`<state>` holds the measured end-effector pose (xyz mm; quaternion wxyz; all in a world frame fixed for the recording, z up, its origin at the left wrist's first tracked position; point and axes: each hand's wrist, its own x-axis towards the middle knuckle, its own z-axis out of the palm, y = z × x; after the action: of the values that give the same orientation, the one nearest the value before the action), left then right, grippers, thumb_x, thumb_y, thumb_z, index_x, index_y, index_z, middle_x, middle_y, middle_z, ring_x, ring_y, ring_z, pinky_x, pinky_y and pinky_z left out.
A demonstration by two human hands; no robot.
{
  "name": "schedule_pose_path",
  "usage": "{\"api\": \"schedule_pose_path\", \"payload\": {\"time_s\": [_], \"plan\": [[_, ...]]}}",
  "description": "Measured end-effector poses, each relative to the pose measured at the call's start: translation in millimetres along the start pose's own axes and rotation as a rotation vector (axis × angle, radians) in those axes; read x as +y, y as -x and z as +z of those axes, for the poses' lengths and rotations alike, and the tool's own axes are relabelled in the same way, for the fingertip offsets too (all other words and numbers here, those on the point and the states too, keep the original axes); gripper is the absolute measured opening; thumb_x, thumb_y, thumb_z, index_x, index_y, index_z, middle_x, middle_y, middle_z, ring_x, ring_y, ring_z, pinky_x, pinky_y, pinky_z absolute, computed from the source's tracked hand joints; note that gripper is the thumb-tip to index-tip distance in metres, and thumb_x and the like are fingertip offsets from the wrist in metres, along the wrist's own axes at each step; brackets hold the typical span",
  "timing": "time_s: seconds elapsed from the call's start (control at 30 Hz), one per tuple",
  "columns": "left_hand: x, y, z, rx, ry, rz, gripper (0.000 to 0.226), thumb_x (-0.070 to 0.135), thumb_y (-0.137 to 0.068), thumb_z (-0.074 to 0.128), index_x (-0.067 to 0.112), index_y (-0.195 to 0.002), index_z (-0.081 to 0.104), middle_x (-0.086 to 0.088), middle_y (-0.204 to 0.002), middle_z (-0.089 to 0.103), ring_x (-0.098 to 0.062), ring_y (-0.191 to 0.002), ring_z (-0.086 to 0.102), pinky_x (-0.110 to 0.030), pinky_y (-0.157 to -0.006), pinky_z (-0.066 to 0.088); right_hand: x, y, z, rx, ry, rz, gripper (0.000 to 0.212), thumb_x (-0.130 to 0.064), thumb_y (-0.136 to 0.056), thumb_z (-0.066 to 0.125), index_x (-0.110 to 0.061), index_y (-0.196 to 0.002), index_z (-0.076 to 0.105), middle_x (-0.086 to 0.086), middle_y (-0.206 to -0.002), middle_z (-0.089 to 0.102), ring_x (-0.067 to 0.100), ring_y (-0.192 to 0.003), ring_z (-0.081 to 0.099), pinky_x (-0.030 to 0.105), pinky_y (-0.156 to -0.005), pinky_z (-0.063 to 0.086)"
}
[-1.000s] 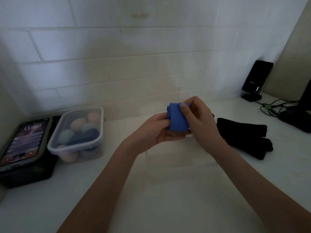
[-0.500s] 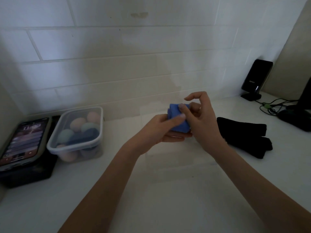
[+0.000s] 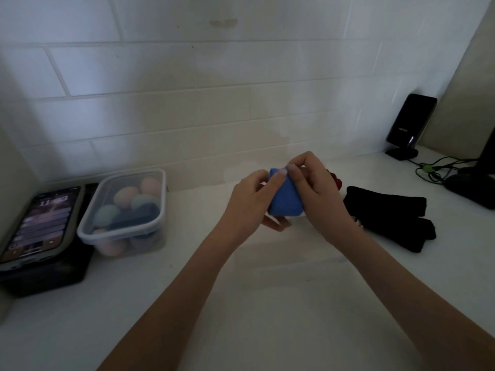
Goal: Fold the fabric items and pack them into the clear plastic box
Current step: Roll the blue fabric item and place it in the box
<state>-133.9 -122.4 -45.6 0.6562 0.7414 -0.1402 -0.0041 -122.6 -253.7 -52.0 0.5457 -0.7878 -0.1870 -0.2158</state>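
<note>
A small blue fabric item [image 3: 284, 197], folded into a compact wad, is held above the white counter at centre. My left hand [image 3: 247, 203] cups it from the left and underneath. My right hand [image 3: 318, 195] grips its right side, thumb and fingertips pinching the top edge. The clear plastic box [image 3: 88, 223] stands at the left, open, with several rolled fabric items in pastel and dark blue inside. A black fabric item [image 3: 391, 215] lies flat on the counter to the right. A bit of red fabric [image 3: 337, 181] shows behind my right hand.
A phone [image 3: 40, 226] with a lit screen leans on a black block at the far left. A black device on a stand [image 3: 409, 124] sits at the back right, with cables [image 3: 434, 170] and a dark object [image 3: 471, 188] beside it. The tiled wall runs behind.
My right hand's fingers closed back down onto the top of the blue fabric after lifting off it. The wad now hangs longer between both hands.
</note>
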Motion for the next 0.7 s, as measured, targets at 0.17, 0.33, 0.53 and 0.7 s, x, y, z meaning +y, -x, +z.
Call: {"api": "schedule_pose_path", "payload": {"time_s": [0.17, 0.33, 0.53, 0.7], "plan": [[-8.3, -0.3, 4.7, 0.207, -0.329, 0.266, 0.032, 0.025, -0.099, 0.039, 0.003, -0.077, 0.045, -0.001, -0.057, 0.045, -0.009, -0.038, 0.045, -0.017, -0.033, 0.033, -3.9, 1.3, 1.1, -0.045, -0.05, 0.072, 0.014, -0.019, -0.099, 0.043, -0.007, -0.094, 0.049, 0.01, -0.07, 0.061, 0.021, -0.064, 0.061, 0.034, -0.055, 0.048], [-11.4, -2.2, 0.9, 0.305, -0.503, 0.343, 0.027, 0.026, -0.099, 0.037, 0.012, -0.077, 0.04, 0.006, -0.056, 0.043, -0.011, -0.046, 0.042, -0.02, -0.046, 0.034, -14.1, 3.2, -1.2, -0.096, -0.177, 0.254, 0.013, -0.024, -0.096, 0.048, -0.013, -0.103, 0.046, 0.005, -0.073, 0.065, 0.009, -0.063, 0.069, 0.033, -0.051, 0.06], [-14.7, 5.2, -23.8, 0.419, -0.694, 0.384, 0.035, 0.041, -0.093, 0.03, 0.018, -0.072, 0.047, 0.006, -0.056, 0.047, -0.021, -0.054, 0.048, -0.034, -0.053, 0.036, -29.0, 13.2, -1.4, -0.149, -0.17, 0.39, 0.022, -0.018, -0.09, 0.059, -0.014, -0.105, 0.042, 0.007, -0.073, 0.067, 0.007, -0.059, 0.069, 0.028, -0.049, 0.058], [-28.9, 28.6, -41.9, 0.522, -0.648, 0.385, 0.03, 0.031, -0.093, 0.041, 0.012, -0.073, 0.053, -0.007, -0.059, 0.056, -0.021, -0.054, 0.052, -0.035, -0.053, 0.041, -32.9, 30.7, 4.3, -0.316, -0.066, 0.457, 0.017, -0.01, -0.088, 0.062, -0.012, -0.084, 0.046, 0.024, -0.074, 0.065, 0.024, -0.062, 0.066, 0.032, -0.048, 0.058]]}}
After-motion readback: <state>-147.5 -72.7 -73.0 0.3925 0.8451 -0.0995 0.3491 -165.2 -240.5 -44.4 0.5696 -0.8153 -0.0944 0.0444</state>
